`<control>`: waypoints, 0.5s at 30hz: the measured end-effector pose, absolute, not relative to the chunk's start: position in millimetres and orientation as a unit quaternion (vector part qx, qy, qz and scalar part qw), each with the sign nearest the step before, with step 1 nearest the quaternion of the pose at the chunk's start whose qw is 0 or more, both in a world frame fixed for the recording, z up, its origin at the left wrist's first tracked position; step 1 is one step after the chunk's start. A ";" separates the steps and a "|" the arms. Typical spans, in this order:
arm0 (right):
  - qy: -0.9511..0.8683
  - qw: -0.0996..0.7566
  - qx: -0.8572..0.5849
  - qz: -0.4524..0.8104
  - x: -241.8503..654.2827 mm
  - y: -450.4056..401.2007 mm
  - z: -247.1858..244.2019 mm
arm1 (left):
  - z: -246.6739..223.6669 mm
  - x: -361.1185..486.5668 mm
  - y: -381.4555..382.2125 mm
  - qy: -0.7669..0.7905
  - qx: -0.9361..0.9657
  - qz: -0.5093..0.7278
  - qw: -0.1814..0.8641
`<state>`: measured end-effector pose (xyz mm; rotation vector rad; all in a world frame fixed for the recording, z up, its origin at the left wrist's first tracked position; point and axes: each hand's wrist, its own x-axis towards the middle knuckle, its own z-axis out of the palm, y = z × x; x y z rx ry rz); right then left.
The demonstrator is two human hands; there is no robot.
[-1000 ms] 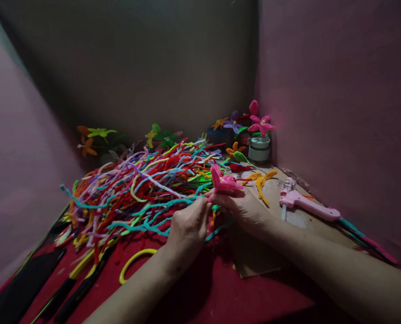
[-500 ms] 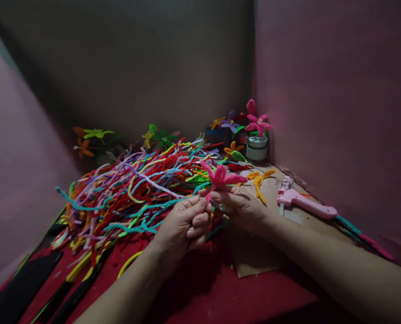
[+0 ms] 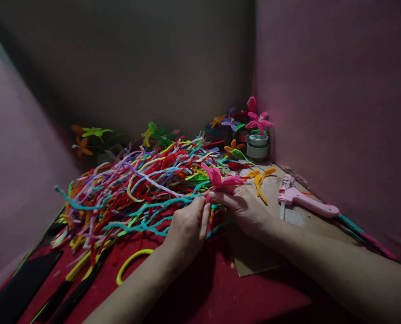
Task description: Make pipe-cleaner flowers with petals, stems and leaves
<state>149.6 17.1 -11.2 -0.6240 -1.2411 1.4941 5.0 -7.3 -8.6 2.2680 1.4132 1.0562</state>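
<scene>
A pink flower (image 3: 217, 177), petals upward, is held where two bare hands meet, at centre. The left hand (image 3: 186, 225) pinches its base, thumb and fingers closed; the right hand (image 3: 244, 206) grips just under the petals, fingers closed. Behind and to the left spreads a pile of colourful fuzzy stems (image 3: 146, 180). To the right, a pink glue gun (image 3: 308, 202) lies on cardboard (image 3: 254, 261).

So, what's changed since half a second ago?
The left hand has turned, showing more of its back and less of its curled fingers. It and the right hand still hold the pink flower. The glue gun and stem pile stayed put.
</scene>
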 end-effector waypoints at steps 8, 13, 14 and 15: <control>-0.514 0.499 -0.257 0.649 147.2 16.7 -8.2 | -0.1 5.0 -11.3 0.496 0.762 0.366 0.198; -0.493 0.473 -0.226 0.694 149.5 16.9 -10.4 | 17.1 7.1 -16.9 0.460 0.587 0.401 0.532; -0.494 0.472 -0.215 0.697 150.3 17.5 -11.7 | 18.1 6.9 -17.2 0.442 0.550 0.401 0.584; -0.498 0.474 -0.205 0.697 151.1 18.4 -13.0 | 18.5 6.6 -17.1 0.423 0.520 0.402 0.624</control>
